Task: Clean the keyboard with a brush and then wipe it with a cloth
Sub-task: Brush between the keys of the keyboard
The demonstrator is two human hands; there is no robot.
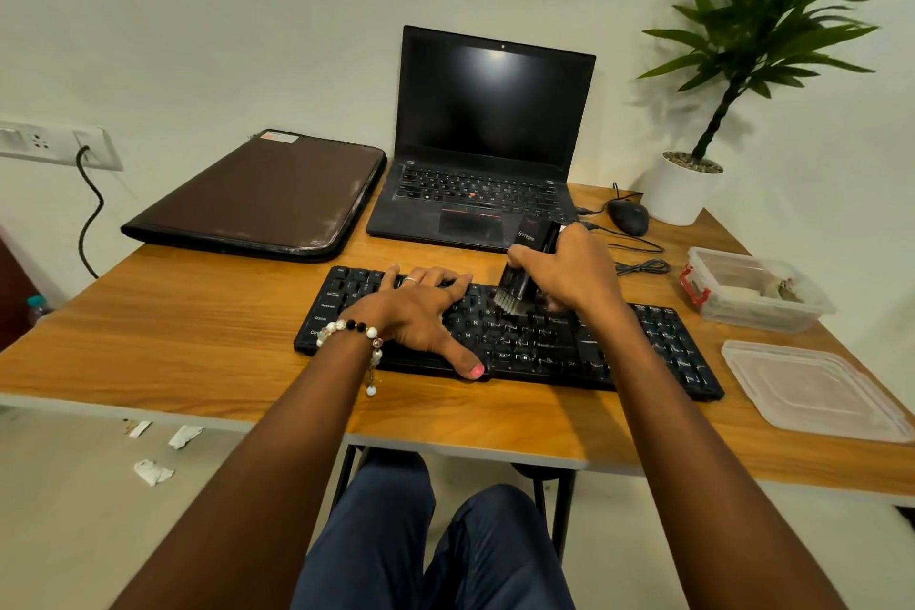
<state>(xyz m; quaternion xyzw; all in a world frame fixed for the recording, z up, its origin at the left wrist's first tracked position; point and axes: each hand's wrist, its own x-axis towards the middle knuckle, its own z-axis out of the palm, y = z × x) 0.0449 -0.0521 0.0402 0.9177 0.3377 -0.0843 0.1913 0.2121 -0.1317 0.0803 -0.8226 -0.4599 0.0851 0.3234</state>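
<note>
black rectangular keyboard (544, 342) long axis left-right on wooden counter (198, 337) | right hand (574, 272) grips black brush (520, 272) near-upright, grey bristles down on keyboard mid rows | left hand (421, 307) flat, fingers spread on keyboard left half

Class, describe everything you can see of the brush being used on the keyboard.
The brush is a black, plastic-looking block with pale lettering near its top and a short tuft of grey bristles at the bottom. It stands nearly upright, tilted slightly, bristles down on the middle keys of the black keyboard. The right hand grips its body from the right side; the left hand rests flat on the keys beside it.
</note>
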